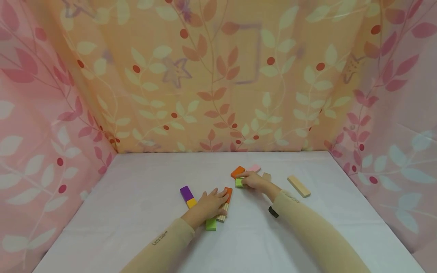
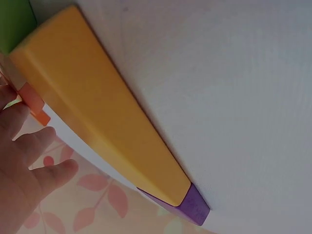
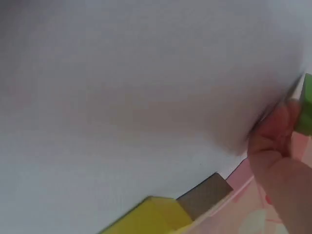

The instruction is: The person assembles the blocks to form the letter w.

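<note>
My left hand (image 1: 211,205) lies with its fingers spread over an orange block (image 1: 228,194) and a bare-wood block (image 1: 222,218) below it. Beside that hand, a purple block (image 1: 186,193) and a yellow block (image 1: 191,203) lie end to end, larger in the left wrist view, where the yellow block (image 2: 102,107) runs into the purple one (image 2: 192,207). A green block (image 1: 211,224) pokes out under the left wrist. My right hand (image 1: 254,180) pinches another green block (image 1: 239,183); in the right wrist view the thumb touches this green block (image 3: 305,109).
Beyond the right hand lie an orange block (image 1: 237,171), a pink block (image 1: 254,168) and a small tan block (image 1: 266,176). A longer wooden block (image 1: 298,186) is to the right. Patterned curtains (image 1: 218,94) stand around the white table (image 1: 143,182).
</note>
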`<state>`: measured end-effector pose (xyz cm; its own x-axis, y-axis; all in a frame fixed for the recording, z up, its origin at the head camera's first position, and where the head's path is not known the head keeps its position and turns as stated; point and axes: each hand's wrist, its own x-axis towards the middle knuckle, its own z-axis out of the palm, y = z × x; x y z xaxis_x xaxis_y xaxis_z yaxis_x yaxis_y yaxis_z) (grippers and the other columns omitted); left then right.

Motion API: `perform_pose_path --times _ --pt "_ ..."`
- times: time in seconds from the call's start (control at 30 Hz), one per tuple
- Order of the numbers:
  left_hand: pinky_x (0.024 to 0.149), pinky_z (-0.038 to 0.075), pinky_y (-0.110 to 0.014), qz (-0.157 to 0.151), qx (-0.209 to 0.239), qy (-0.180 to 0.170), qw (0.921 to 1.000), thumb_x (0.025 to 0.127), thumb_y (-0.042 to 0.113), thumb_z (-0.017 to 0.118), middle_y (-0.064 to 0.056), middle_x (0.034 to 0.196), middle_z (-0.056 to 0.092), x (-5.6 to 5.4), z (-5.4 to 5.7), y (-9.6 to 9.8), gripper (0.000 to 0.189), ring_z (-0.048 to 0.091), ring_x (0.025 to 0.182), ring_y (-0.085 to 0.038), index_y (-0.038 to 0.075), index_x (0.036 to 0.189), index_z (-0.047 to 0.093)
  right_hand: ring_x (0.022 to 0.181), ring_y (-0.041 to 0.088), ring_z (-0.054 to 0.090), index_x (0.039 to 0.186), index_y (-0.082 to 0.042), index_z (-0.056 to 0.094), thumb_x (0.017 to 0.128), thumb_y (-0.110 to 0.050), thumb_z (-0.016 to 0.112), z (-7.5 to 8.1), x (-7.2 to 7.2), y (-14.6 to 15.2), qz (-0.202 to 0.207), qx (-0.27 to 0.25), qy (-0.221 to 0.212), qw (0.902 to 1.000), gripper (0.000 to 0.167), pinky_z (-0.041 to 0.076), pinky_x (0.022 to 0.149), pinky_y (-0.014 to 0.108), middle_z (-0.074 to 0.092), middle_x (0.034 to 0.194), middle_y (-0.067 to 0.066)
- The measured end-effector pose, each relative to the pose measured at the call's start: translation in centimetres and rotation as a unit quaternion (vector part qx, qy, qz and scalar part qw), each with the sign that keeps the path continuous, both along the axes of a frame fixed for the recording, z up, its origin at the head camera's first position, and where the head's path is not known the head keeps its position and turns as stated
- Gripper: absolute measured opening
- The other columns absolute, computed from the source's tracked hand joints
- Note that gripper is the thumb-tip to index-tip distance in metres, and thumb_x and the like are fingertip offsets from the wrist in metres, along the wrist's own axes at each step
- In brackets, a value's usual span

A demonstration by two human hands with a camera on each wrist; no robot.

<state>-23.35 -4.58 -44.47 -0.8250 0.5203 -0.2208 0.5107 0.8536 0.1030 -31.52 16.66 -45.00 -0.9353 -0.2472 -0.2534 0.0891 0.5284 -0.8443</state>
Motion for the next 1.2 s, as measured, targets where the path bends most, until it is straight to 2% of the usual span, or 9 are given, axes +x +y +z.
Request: perform_pose_path --times 0.07,0.1,0.17,0.23,0.37,0.57,0.77,1.07,1.2 --pt "0.108 0.031 -0.057 -0.002 -0.006 0.007 1.0 0.09 0.05 0.058 0.003 0.155 0.034 0.0 -0.1 0.0 0.068 0.03 0.142 -0.028 0.017 0.148 0.043 0.07 0.015 0.05 0.131 0.001 0.058 0.088 -0.004 0.058 -0.3 0.1 -0.1 0.023 0.073 0.045 0.9961 0.043 0.044 0.063 0.026 0.061 0.104 0.015" --pt "0.108 0.031 -0.057 -0.002 -0.006 0.007 1.0 0.09 0.05 0.058 0.003 0.155 0.034 0.0 -0.2 0.0 0.068 0.03 0.142 -0.028 0.018 0.148 0.043 0.078 0.018 0.054 0.13 0.002 0.058 0.089 -0.006 0.061 -0.4 0.1 -0.2 0.024 0.094 0.057 0.9937 0.042 0.047 0.068 0.028 0.061 0.115 0.017" --pt "0.107 0.031 -0.057 -0.003 -0.005 0.007 1.0 0.09 0.05 0.059 0.003 0.155 0.034 0.0 -0.3 0.0 0.068 0.03 0.142 -0.028 0.017 0.148 0.043 0.093 0.023 0.057 0.128 0.002 0.058 0.09 -0.011 0.065 -0.6 0.2 -0.2 0.013 0.115 0.065 0.9911 0.041 0.049 0.079 0.033 0.057 0.127 0.022" --pt "0.107 0.031 -0.057 -0.004 -0.006 0.008 0.9999 0.09 0.05 0.059 0.003 0.155 0.034 0.0 -0.4 -0.1 0.068 0.03 0.142 -0.029 0.017 0.148 0.043 0.1 0.026 0.057 0.124 0.004 0.059 0.09 -0.014 0.068 -0.8 0.1 -0.2 -0.005 0.11 0.057 0.9923 0.04 0.05 0.083 0.036 0.051 0.135 0.025" --pt "0.107 0.031 -0.058 -0.004 -0.007 0.006 1.0 0.091 0.049 0.059 0.002 0.155 0.034 -0.2 -0.5 -0.1 0.068 0.03 0.142 -0.029 0.017 0.148 0.043 0.096 0.027 0.057 0.116 0.0 0.065 0.087 -0.017 0.073 -0.9 0.1 0.0 -0.016 0.086 0.031 0.9957 0.035 0.049 0.082 0.037 0.054 0.131 0.022" --pt "0.107 0.03 -0.06 -0.008 0.001 0.003 1.0 0.09 0.049 0.059 0.001 0.156 0.034 -0.4 -0.6 0.0 0.069 0.03 0.142 -0.03 0.017 0.149 0.042 0.105 0.028 0.056 0.104 -0.007 0.073 0.081 -0.025 0.08 -1.0 0.1 0.1 -0.003 0.084 0.049 0.9952 0.031 0.046 0.092 0.043 0.061 0.121 0.016" --pt "0.107 0.03 -0.06 -0.003 0.008 -0.001 1.0 0.09 0.048 0.06 0.0 0.155 0.035 -0.3 -0.5 -0.1 0.069 0.03 0.142 -0.031 0.016 0.148 0.043 0.098 0.023 0.056 0.11 -0.004 0.072 0.082 -0.017 0.079 -0.9 0.3 -0.7 -0.009 0.096 0.048 0.9942 0.032 0.047 0.089 0.039 0.064 0.117 0.012" --pt "0.107 0.03 -0.06 -0.008 0.011 -0.001 0.9999 0.09 0.048 0.06 -0.001 0.155 0.035 0.0 0.0 -0.1 0.068 0.031 0.141 -0.032 0.015 0.147 0.044 0.118 0.031 0.053 0.115 -0.005 0.071 0.084 -0.019 0.078 -0.7 0.2 -0.9 0.001 0.112 0.027 0.9933 0.035 0.041 0.102 0.047 0.06 0.128 0.016" --pt "0.106 0.03 -0.06 -0.007 0.01 0.001 0.9999 0.09 0.048 0.059 -0.001 0.155 0.035 -0.1 -0.1 -0.1 0.068 0.031 0.141 -0.032 0.015 0.147 0.044 0.121 0.032 0.052 0.115 -0.006 0.071 0.084 -0.02 0.077 -0.7 0.2 -1.0 0.002 0.113 0.022 0.9934 0.034 0.039 0.104 0.048 0.06 0.13 0.016"
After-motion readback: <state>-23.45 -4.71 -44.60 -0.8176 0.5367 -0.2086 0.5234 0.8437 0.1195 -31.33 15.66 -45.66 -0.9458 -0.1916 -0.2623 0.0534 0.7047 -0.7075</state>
